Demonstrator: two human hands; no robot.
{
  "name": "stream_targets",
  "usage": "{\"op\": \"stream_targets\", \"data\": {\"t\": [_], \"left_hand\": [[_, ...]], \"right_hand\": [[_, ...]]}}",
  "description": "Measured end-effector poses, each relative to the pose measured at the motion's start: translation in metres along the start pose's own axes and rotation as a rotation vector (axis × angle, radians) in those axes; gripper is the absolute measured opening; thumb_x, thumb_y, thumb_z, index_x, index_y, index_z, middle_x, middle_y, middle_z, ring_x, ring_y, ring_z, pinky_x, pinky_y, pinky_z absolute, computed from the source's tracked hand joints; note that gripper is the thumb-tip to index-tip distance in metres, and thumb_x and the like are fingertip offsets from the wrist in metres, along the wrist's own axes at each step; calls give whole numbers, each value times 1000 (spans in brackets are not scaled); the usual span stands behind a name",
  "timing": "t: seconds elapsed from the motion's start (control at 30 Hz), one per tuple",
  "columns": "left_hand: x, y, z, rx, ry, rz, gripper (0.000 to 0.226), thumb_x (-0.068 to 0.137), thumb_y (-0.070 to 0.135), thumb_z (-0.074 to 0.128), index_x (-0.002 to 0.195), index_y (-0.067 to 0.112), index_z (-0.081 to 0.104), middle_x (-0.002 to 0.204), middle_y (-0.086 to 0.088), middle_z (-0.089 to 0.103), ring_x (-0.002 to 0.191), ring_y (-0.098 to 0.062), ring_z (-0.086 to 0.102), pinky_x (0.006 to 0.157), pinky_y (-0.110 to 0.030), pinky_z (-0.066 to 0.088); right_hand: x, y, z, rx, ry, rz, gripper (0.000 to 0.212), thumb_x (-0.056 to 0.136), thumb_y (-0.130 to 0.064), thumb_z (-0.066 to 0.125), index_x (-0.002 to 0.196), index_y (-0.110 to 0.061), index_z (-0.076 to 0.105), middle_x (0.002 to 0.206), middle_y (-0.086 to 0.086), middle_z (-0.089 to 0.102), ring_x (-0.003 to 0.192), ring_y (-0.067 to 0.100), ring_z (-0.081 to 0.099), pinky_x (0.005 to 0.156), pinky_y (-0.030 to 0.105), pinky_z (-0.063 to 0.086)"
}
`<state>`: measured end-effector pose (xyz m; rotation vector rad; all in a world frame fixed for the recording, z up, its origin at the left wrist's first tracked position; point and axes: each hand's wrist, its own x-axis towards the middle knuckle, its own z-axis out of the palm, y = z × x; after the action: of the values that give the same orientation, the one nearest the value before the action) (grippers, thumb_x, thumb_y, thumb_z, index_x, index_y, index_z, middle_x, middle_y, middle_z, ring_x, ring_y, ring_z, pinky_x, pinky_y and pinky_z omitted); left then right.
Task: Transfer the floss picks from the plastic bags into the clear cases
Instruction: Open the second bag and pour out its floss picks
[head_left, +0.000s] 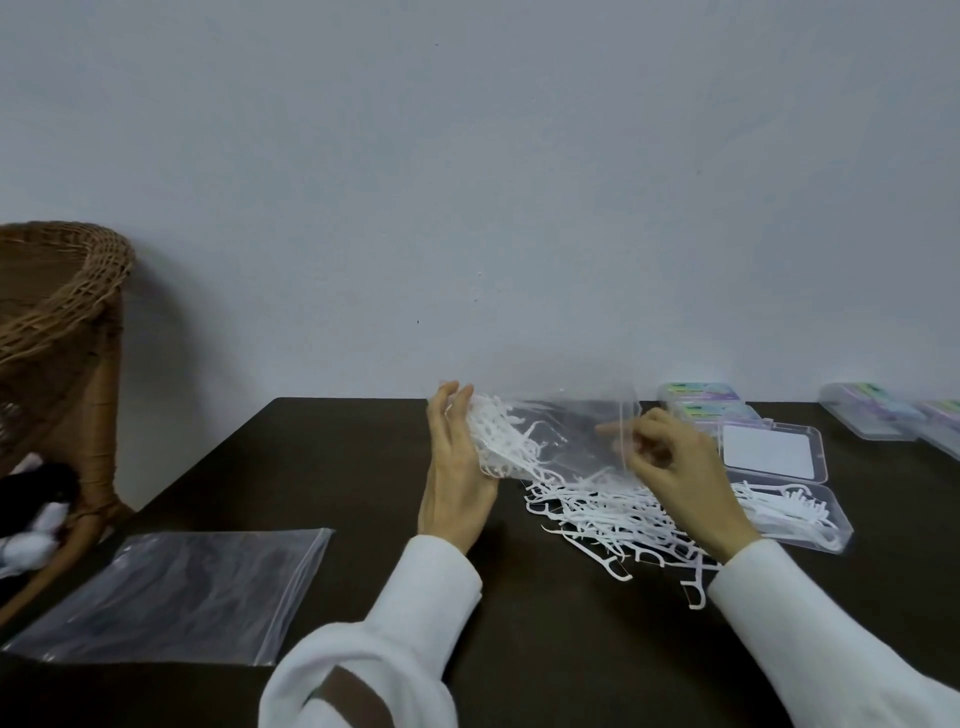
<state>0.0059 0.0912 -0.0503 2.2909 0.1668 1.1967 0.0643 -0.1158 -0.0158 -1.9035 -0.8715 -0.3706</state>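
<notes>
Emptying a clear bag (566, 431) over a dark table (322, 467): left hand (457, 467) gripping the closed end, fingers curled round the picks still bunched inside; right hand (675, 467) pinching the open edge. Best tipped steeper and shaken gently, mouth kept wide. Most floss picks (608, 514) heaped beneath, a few already in the open case (795, 514). Nearby: closed cases (701, 400), a flat empty bag (171, 592), a wicker chair (62, 332). Scattered picks likely to tangle.
</notes>
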Motion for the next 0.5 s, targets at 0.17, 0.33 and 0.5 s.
{"op": "stream_targets", "data": {"t": [0.17, 0.33, 0.5], "left_hand": [[-2, 2, -2, 32, -42, 43, 92, 65, -27, 51, 145, 13, 26, 148, 7, 13, 137, -19, 31, 108, -16, 26], [-3, 8, -1, -12, -60, 14, 89, 72, -11, 66, 141, 32, 31, 143, 7, 16, 125, -11, 37, 91, 6, 25], [-7, 13, -1, 22, -62, 15, 69, 74, -6, 72, 130, 28, 50, 135, 7, 19, 98, -6, 44, 85, -2, 35]], "right_hand": [[-3, 3, 5, 7, -78, 91, 22, 74, -27, 75, 92, -32, 63, 68, -11, 57, 58, 2, 53, 60, 5, 43], [-4, 3, 14, 127, -293, 64, 46, 73, -41, 68, 117, -40, 56, 102, -8, 68, 97, 0, 63, 88, 26, 52], [-4, 5, 18, 155, -342, 68, 35, 76, -44, 62, 111, -40, 58, 106, -14, 65, 99, -2, 60, 88, 18, 47]]}}
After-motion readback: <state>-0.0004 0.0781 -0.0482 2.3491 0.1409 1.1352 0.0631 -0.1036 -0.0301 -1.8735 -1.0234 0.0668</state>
